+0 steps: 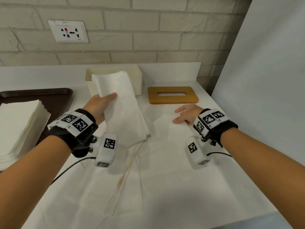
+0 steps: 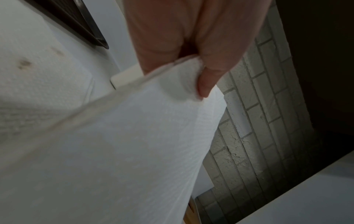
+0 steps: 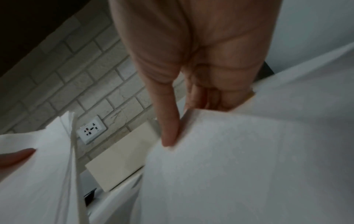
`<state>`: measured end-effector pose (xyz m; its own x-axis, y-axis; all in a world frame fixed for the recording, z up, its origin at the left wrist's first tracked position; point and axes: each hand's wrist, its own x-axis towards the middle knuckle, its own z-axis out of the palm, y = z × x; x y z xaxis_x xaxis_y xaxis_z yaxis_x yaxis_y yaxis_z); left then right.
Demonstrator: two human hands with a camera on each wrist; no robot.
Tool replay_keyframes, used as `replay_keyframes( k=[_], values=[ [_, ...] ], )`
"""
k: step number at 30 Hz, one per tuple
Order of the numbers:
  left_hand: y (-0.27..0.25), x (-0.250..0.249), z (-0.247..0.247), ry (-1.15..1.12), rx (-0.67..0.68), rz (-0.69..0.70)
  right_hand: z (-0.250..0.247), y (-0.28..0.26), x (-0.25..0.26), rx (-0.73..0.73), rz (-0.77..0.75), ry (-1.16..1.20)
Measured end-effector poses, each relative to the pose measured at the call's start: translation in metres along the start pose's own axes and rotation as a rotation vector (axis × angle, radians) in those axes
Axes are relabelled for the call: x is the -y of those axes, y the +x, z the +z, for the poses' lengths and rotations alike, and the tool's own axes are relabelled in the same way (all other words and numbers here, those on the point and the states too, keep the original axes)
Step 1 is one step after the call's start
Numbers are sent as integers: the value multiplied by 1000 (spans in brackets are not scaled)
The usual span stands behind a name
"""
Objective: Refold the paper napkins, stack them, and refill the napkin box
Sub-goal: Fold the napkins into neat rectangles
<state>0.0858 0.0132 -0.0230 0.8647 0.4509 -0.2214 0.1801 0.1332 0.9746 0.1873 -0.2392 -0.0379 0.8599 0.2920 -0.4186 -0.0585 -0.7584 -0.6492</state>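
My left hand (image 1: pixel 105 103) grips a bundle of folded white napkins (image 1: pixel 122 106) and holds it tilted above the counter, thumb on top; in the left wrist view the thumb (image 2: pixel 206 81) presses the napkins (image 2: pixel 124 136) against the fingers. Behind the bundle stands the cream napkin box (image 1: pixel 137 76), with no lid on it. Its wooden lid (image 1: pixel 173 95) with a slot lies to the right. My right hand (image 1: pixel 183 115) pinches the edge of an unfolded napkin (image 1: pixel 173 146) spread on the counter; the thumb (image 3: pixel 170 133) lies on top of that napkin (image 3: pixel 239 166), and the fingers are hidden behind its edge.
A dark brown tray (image 1: pixel 49 95) at the left carries a tall stack of white napkins (image 1: pixel 18 126). A brick wall with a socket plate (image 1: pixel 68 31) runs along the back, and a white wall (image 1: pixel 264 80) closes the right side. Wrist-camera cables hang under both arms.
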Motion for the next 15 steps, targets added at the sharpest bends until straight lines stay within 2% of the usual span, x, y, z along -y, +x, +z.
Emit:
replay_keyframes(
  k=[4, 7, 9, 11, 15],
  values=[
    [3, -2, -10, 0, -2, -2, -17, -13, 20, -70, -224, 124],
    [5, -2, -16, -10, -5, 0, -35, -17, 30, -92, -290, 313],
    [6, -3, -18, -17, -6, -3, -45, -14, 33, -203, -276, 343],
    [6, -3, -18, -19, -6, -3, -52, -8, 28, -344, -203, 221],
    [8, -5, -17, -19, 8, -8, -50, 5, -5, -388, -9, 23]
  ],
)
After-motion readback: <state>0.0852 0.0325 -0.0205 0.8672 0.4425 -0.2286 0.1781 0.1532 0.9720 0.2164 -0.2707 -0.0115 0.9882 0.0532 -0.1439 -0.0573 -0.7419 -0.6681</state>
